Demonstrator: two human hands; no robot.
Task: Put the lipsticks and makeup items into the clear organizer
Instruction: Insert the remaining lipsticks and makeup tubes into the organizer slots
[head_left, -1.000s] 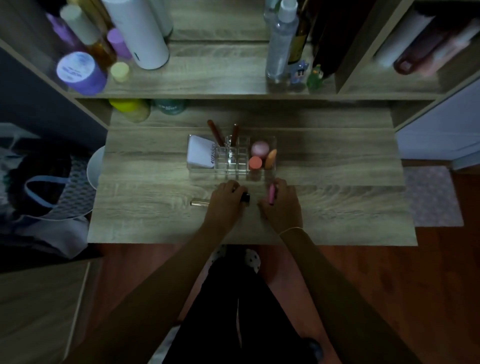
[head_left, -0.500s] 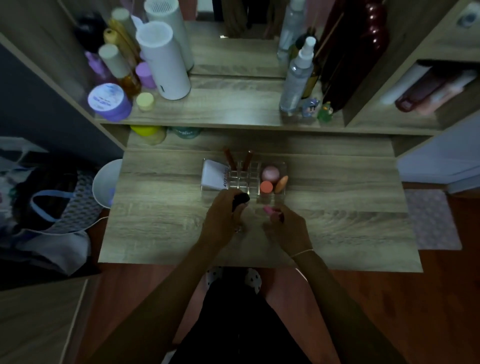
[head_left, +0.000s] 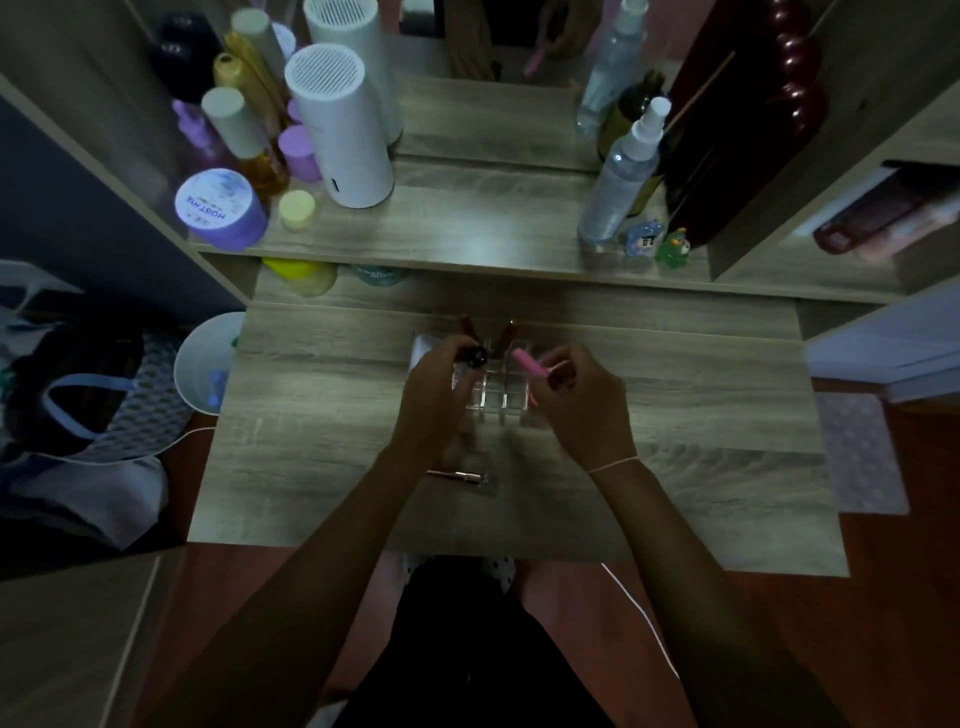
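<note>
The clear organizer (head_left: 496, 397) stands mid-table, partly covered by both hands. My left hand (head_left: 434, 387) hovers over its left side, shut on a black-capped lipstick (head_left: 474, 356). My right hand (head_left: 576, 400) is over the right side, shut on a pink lipstick (head_left: 530, 364) that points left above the compartments. Two brown tubes (head_left: 506, 332) stand up from the back row. A gold-and-clear lip gloss tube (head_left: 460, 475) lies on the table near my left forearm. The sponges in the right compartments are hidden by my right hand.
The wooden table (head_left: 701, 467) has a raised shelf behind it with a white cylinder device (head_left: 340, 130), a purple jar (head_left: 221, 208), bottles, a spray bottle (head_left: 621, 176) and small figurines (head_left: 644, 239). A white bowl (head_left: 205, 364) and bags sit left of the table.
Both hands lifted from the table's front and moved forward over the organizer, carrying the black-capped and pink lipsticks. The lip gloss tube stayed on the table. The head camera tilted upward.
</note>
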